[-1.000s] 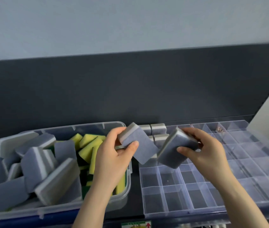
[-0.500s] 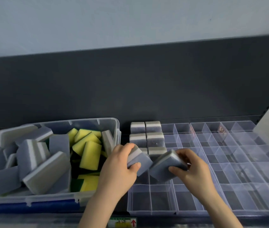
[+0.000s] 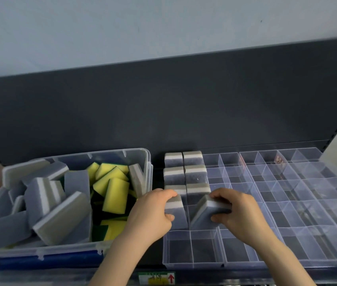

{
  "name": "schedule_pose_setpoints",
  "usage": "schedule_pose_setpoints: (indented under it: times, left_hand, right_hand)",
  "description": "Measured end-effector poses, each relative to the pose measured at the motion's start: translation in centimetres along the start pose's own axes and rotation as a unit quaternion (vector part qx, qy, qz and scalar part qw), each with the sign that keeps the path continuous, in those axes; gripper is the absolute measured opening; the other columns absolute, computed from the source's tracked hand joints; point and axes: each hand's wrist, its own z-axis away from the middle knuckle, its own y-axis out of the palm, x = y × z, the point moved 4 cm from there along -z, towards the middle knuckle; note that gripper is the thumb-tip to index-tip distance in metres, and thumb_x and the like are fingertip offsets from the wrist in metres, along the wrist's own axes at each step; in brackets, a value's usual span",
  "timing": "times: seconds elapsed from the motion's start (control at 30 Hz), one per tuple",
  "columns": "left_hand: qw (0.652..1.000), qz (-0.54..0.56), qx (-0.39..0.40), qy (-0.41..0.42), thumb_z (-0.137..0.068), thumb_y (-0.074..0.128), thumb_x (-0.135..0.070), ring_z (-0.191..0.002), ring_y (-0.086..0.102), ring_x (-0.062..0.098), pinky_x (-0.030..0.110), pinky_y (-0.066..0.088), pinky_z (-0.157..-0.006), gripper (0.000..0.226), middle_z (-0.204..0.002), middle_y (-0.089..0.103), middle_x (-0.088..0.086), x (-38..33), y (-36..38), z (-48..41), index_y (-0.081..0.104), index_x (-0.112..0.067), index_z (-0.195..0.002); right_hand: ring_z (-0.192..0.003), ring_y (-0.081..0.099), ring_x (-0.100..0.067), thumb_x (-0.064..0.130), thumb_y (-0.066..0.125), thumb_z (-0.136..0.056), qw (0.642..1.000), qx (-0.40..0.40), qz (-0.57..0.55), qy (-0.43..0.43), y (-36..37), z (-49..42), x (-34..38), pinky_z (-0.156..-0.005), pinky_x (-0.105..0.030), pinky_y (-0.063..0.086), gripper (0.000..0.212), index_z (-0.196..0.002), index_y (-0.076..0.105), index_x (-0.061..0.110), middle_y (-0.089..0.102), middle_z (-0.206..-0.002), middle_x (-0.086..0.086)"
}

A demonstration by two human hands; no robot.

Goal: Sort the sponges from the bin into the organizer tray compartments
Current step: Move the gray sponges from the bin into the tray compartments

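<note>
Head view: L hand (image 3: pixel 151 215) curls round an upright grey sponge (image 3: pixel 176 213), fingers over its top at 12 o'clock, thumb on the near face. This sponge stands w/ its white layer up in the 4th cmpt from the back of the leftmost column; can't tell if it reaches the floor. R hand (image 3: pixel 239 215), at 3 o'clock of the L, pinches a tilted grey sponge (image 3: pixel 208 213): fingers wrapped over the upper edge, thumb below at 6 o'clock. That one leans over the next cmpt to the right, not seated flat. The two sponges are just beside each other; contact unclear. Both hands work over the left part of the clear organizer tray (image 3: pixel 192 265). At 12 o'clock from the hands, six seated sponges (image 3: pixel 184 172) fill 3 rows of 2 cmpts, grey-white bands up. At 9 o'clock sits the clear bin (image 3: pixel 39 254) w/ a blue base: loose grey sponges (image 3: pixel 60 219) heaped on its left side, yellow sponges (image 3: pixel 115 195) w/ green backs on its right. Dark back panel (image 3: pixel 163 110) rises at 12 o'clock behind both containers; a label (image 3: pixel 157 278) w/ a red arrow is at 6 o'clock
</note>
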Motion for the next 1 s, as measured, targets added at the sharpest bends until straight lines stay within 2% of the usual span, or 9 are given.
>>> schedule_pose_setpoints:
  times: [0.13, 0.2, 0.27, 0.37, 0.5, 0.73, 0.9, 1.0]
  left_hand:
    - [0.994, -0.073, 0.072, 0.036, -0.085, 0.066, -0.015, -0.121, 0.052, 0.019, 0.031, 0.049, -0.094, 0.053, -0.132, 0.056, -0.005, -0.6, -0.2, -1.6, 0.052, -0.029, -0.134]
    - [0.985, -0.124, 0.109, 0.053, -0.084, 0.066, -0.012, -0.12, 0.053, 0.022, 0.035, 0.051, -0.092, 0.053, -0.131, 0.057, -0.001, -1.1, 0.1, -2.3, 0.054, -0.027, -0.134]
    - [0.973, -0.165, 0.143, 0.07, -0.082, 0.067, -0.01, -0.111, 0.058, 0.026, 0.037, 0.054, -0.084, 0.048, -0.121, 0.061, 0.003, -1.4, 0.8, -2.8, 0.059, -0.023, -0.127]
    - [0.956, -0.225, 0.17, 0.083, -0.077, 0.069, -0.011, -0.087, 0.061, 0.026, 0.033, 0.052, -0.062, 0.027, -0.096, 0.063, 0.006, -1.2, 2.0, -3.3, 0.064, -0.015, -0.104]
    - [0.947, -0.257, 0.178, 0.077, -0.076, 0.064, -0.006, -0.079, 0.06, 0.025, 0.031, 0.046, -0.058, 0.013, -0.085, 0.059, 0.007, -0.7, 3.1, -3.4, 0.062, -0.011, -0.088]
    - [0.943, -0.261, 0.187, 0.086, -0.077, 0.065, -0.008, -0.08, 0.061, 0.025, 0.032, 0.052, -0.062, 0.016, -0.089, 0.061, 0.007, -0.3, 3.6, -3.6, 0.064, -0.012, -0.092]
    - [0.944, -0.249, 0.193, 0.095, -0.079, 0.069, -0.011, -0.081, 0.06, 0.025, 0.031, 0.045, -0.058, 0.016, -0.092, 0.061, 0.008, -0.6, 3.3, -3.3, 0.061, -0.011, -0.093]
    - [0.956, -0.194, 0.178, 0.125, -0.078, 0.076, -0.033, -0.097, 0.059, 0.027, 0.036, 0.05, -0.071, 0.044, -0.108, 0.061, 0.007, -1.4, 2.2, -2.4, 0.057, -0.013, -0.113]
  right_hand:
    - [-0.1, 0.06, -0.012, 0.013, 0.076, -0.067, 0.997, 0.032, 0.063, -0.014, 0.1, -0.8, 1.3, -0.083, -0.021, 0.046, 0.048, -0.111, 0.066, 0.028, 0.068, -0.104, 0.013]
    - [-0.099, 0.061, -0.014, 0.014, 0.074, -0.066, 0.994, 0.052, 0.092, -0.028, 0.4, -1.2, 1.9, -0.082, -0.025, 0.048, 0.045, -0.108, 0.067, 0.029, 0.069, -0.104, 0.01]
    - [-0.095, 0.061, -0.014, 0.015, 0.072, -0.066, 0.99, 0.064, 0.116, -0.042, 0.8, -1.4, 2.3, -0.077, -0.025, 0.049, 0.041, -0.104, 0.067, 0.03, 0.069, -0.1, 0.01]
    - [-0.094, 0.061, -0.017, 0.017, 0.069, -0.068, 0.986, 0.074, 0.139, -0.046, 2.2, -1.3, 2.2, -0.072, -0.023, 0.045, 0.039, -0.104, 0.067, 0.032, 0.069, -0.1, 0.008]
    - [-0.094, 0.061, -0.019, 0.014, 0.063, -0.07, 0.987, 0.07, 0.142, -0.022, 3.6, -1.0, 1.5, -0.071, -0.024, 0.047, 0.038, -0.104, 0.067, 0.031, 0.07, -0.102, 0.004]
    - [-0.094, 0.062, -0.017, 0.014, 0.062, -0.073, 0.987, 0.07, 0.145, -0.013, 3.8, -0.8, 1.0, -0.069, -0.02, 0.044, 0.037, -0.106, 0.065, 0.031, 0.069, -0.103, 0.007]
    - [-0.097, 0.059, -0.015, 0.015, 0.062, -0.076, 0.982, 0.091, 0.16, -0.026, 3.7, -0.6, 1.1, -0.073, -0.02, 0.045, 0.035, -0.109, 0.062, 0.029, 0.065, -0.109, 0.007]
    - [-0.1, 0.058, -0.011, 0.022, 0.065, -0.075, 0.975, 0.147, 0.164, -0.032, 2.9, -0.6, 1.1, -0.076, -0.019, 0.046, 0.039, -0.112, 0.058, 0.033, 0.062, -0.11, 0.012]
